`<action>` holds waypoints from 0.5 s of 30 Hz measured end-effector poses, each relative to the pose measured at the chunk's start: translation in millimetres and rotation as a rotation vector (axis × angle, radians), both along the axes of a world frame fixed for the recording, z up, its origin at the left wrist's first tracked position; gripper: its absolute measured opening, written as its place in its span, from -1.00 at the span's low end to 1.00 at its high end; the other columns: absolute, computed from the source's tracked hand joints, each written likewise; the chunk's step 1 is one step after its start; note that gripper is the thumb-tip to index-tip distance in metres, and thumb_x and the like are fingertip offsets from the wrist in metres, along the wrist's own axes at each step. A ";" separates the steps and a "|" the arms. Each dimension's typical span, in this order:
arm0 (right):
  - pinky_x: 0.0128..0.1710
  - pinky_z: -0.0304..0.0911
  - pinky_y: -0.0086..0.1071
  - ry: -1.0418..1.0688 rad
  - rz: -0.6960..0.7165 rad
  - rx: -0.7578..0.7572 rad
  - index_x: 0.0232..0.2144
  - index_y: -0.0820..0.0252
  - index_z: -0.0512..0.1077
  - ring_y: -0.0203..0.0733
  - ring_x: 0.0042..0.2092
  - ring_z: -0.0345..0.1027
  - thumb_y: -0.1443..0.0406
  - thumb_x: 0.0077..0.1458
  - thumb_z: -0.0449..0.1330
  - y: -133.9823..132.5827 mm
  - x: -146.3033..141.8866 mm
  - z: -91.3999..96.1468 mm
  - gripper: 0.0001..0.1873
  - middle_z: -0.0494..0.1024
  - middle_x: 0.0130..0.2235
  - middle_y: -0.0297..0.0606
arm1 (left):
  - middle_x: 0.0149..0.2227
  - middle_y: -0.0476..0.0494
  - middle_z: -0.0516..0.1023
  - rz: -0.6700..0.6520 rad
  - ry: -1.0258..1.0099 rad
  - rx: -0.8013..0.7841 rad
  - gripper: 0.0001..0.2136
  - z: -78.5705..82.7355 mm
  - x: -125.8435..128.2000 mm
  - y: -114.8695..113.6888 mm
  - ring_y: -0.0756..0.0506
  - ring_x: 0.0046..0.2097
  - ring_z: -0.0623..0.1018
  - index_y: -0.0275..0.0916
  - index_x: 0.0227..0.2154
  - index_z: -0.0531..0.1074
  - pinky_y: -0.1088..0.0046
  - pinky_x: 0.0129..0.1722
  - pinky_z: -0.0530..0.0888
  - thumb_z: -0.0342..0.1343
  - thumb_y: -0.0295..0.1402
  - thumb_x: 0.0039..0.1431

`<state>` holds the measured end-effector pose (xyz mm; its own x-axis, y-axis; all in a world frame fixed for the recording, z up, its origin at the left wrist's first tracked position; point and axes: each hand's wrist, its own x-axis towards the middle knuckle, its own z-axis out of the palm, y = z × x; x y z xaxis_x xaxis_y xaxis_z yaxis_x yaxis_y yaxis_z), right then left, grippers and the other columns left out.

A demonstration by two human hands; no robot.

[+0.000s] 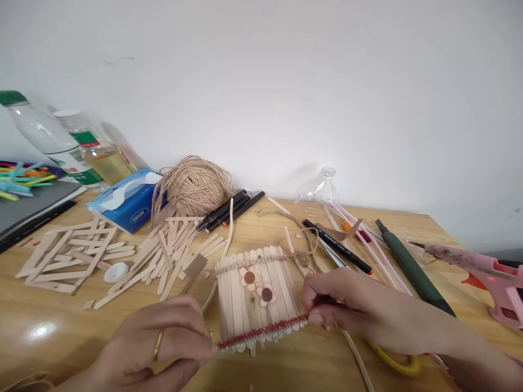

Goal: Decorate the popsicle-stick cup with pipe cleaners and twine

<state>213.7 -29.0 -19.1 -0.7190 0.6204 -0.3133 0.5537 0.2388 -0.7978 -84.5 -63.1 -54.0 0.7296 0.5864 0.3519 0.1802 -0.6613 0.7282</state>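
A small panel of craft sticks (239, 310) stands or lies in front of me, with two flower shapes on its face. Braided twine (253, 263) runs across its upper part. Along its lower edge stretches a red pipe cleaner (263, 331), above a row of shiny beads or sequins. My left hand (163, 337), wearing a ring, pinches the pipe cleaner's left end. At the other end my right hand (343, 305) has its thumb and fingers closed on the pipe cleaner. Both hands are beside the panel's lower corners; whether they also touch the sticks I cannot tell.
Loose craft sticks (171, 245) cover the left, near a twine ball (200, 185), a blue tissue pack (128, 201) and bottles (44, 130). Markers (229, 209) lie behind the panel. To the right are scissors (396, 359), a green-handled tool (412, 267) and a pink glue gun (482, 272).
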 end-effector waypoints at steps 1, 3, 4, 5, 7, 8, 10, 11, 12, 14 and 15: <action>-0.46 0.07 -0.54 -0.004 0.002 0.005 -0.41 0.19 0.32 -0.38 -0.43 0.16 0.29 0.18 0.03 -0.2 0.1 0.2 -0.85 0.34 -0.46 -0.42 | -0.37 -0.06 0.50 -0.005 -0.002 0.001 -0.58 -0.5 0.2 0.5 -0.01 -0.35 0.49 -0.18 -0.14 0.33 0.47 -0.34 0.48 0.04 -0.74 -0.02; -0.44 0.09 -0.53 -0.018 0.005 0.010 -0.41 0.19 0.33 -0.37 -0.42 0.18 0.30 0.18 0.04 -0.5 -0.1 1.1 -0.86 0.36 -0.46 -0.40 | -0.37 -0.06 0.49 -0.014 -0.012 0.000 -0.57 -1.9 0.3 1.5 -0.01 -0.35 0.49 -0.19 -0.13 0.33 0.47 -0.34 0.49 0.04 -0.75 -0.03; -0.44 0.10 -0.53 -0.026 0.005 0.010 -0.41 0.19 0.33 -0.37 -0.42 0.20 0.31 0.17 0.04 -0.6 -0.2 1.5 -0.86 0.37 -0.45 -0.40 | -0.37 -0.06 0.49 -0.016 -0.016 0.000 -0.57 -2.6 0.1 1.9 -0.01 -0.35 0.49 -0.19 -0.13 0.33 0.48 -0.34 0.49 0.04 -0.75 -0.03; -0.43 0.12 -0.53 -0.032 0.006 0.003 -0.40 0.20 0.34 -0.36 -0.41 0.22 0.32 0.17 0.03 -0.6 -0.4 1.8 -0.87 0.38 -0.45 -0.39 | -0.37 -0.05 0.49 -0.017 -0.022 0.000 -0.57 -3.4 -0.1 2.2 -0.01 -0.35 0.49 -0.20 -0.13 0.33 0.48 -0.34 0.49 0.04 -0.76 -0.04; -0.41 0.14 -0.52 -0.035 0.013 -0.017 -0.39 0.20 0.34 -0.35 -0.39 0.26 0.36 0.17 0.02 -0.2 -0.5 1.5 -0.88 0.41 -0.43 -0.37 | -0.38 -0.05 0.50 -0.014 -0.022 -0.004 -0.58 -4.6 -0.6 2.1 0.00 -0.36 0.49 -0.20 -0.14 0.35 0.49 -0.35 0.49 0.04 -0.75 -0.03; -0.39 0.15 -0.52 -0.028 0.020 -0.025 -0.38 0.21 0.34 -0.35 -0.38 0.27 0.36 0.17 0.01 0.1 -0.5 0.8 -0.88 0.42 -0.43 -0.36 | -0.38 -0.04 0.50 -0.009 -0.017 -0.010 -0.60 -5.0 -0.7 1.9 0.00 -0.36 0.49 -0.20 -0.15 0.36 0.50 -0.36 0.49 0.04 -0.74 -0.03; -0.37 0.17 -0.50 -0.006 0.041 -0.027 -0.38 0.21 0.33 -0.33 -0.37 0.29 0.34 0.18 0.00 1.1 -0.6 -1.1 -0.86 0.43 -0.43 -0.34 | -0.39 -0.04 0.51 0.010 -0.008 -0.026 -0.62 -5.4 -0.9 1.3 0.00 -0.37 0.50 -0.19 -0.18 0.38 0.51 -0.37 0.48 0.04 -0.73 -0.01; -0.36 0.17 -0.49 0.007 0.050 -0.023 -0.39 0.22 0.33 -0.33 -0.37 0.29 0.33 0.19 -0.01 1.6 -0.7 -2.0 -0.84 0.44 -0.43 -0.34 | -0.40 -0.04 0.52 0.018 -0.007 -0.037 -0.63 -5.4 -0.9 1.1 0.00 -0.38 0.50 -0.18 -0.19 0.39 0.51 -0.37 0.48 0.04 -0.72 0.00; -0.35 0.17 -0.48 0.017 0.057 -0.020 -0.40 0.22 0.34 -0.32 -0.37 0.29 0.31 0.20 -0.01 2.0 -0.8 -2.7 -0.82 0.44 -0.43 -0.33 | -0.40 -0.04 0.53 0.024 -0.006 -0.053 -0.64 -5.3 -0.8 1.0 -0.01 -0.38 0.51 -0.16 -0.20 0.40 0.51 -0.37 0.48 0.04 -0.71 0.00; -0.34 0.18 -0.47 0.024 0.059 -0.031 -0.41 0.22 0.34 -0.31 -0.37 0.29 0.31 0.20 -0.02 2.4 -1.3 -3.2 -0.81 0.44 -0.43 -0.32 | -0.41 -0.03 0.53 0.034 -0.010 -0.094 -0.64 -5.5 -0.7 1.2 -0.01 -0.39 0.51 -0.13 -0.20 0.41 0.51 -0.37 0.48 0.04 -0.70 0.01; -0.34 0.18 -0.46 0.022 0.056 -0.043 -0.41 0.22 0.34 -0.31 -0.36 0.30 0.32 0.20 -0.02 2.5 -1.5 -2.9 -0.82 0.44 -0.43 -0.32 | -0.41 -0.03 0.53 0.036 -0.013 -0.118 -0.64 -5.9 -0.7 1.5 -0.01 -0.39 0.51 -0.11 -0.20 0.41 0.51 -0.37 0.48 0.04 -0.69 0.01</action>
<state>212.2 -26.5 -22.1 -0.7589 0.5656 -0.3228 0.5229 0.2338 -0.8197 -85.2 -61.6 -59.9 0.7032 0.6498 0.2885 0.1922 -0.5644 0.8028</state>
